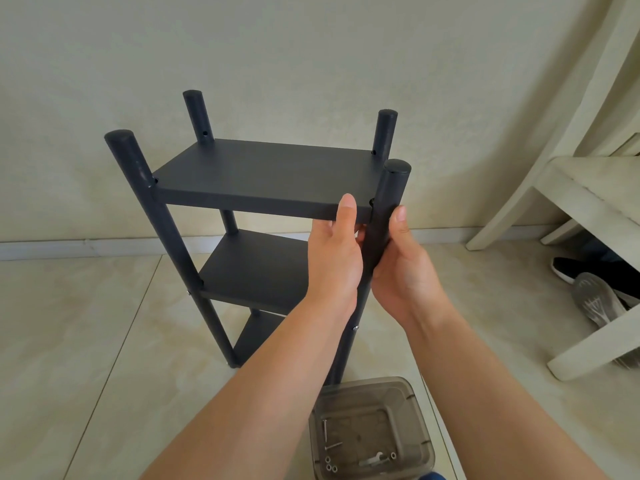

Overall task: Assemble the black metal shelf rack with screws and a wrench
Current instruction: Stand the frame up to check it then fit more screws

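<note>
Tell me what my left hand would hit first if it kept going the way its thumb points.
Likely the top shelf: the left hand already has its thumb against that shelf's front edge, beside the post.

A pale tiled floor point(86, 341) is seen, met at the back by a cream wall point(311, 46) with a light skirting strip point(69, 245) along its foot. At the right, a cream-painted wooden chair point(588, 188) is stood on the floor. Beneath its seat, a black shoe point(575, 268) and a grey shoe point(595, 299) turned sole-up are lain close together.
</note>
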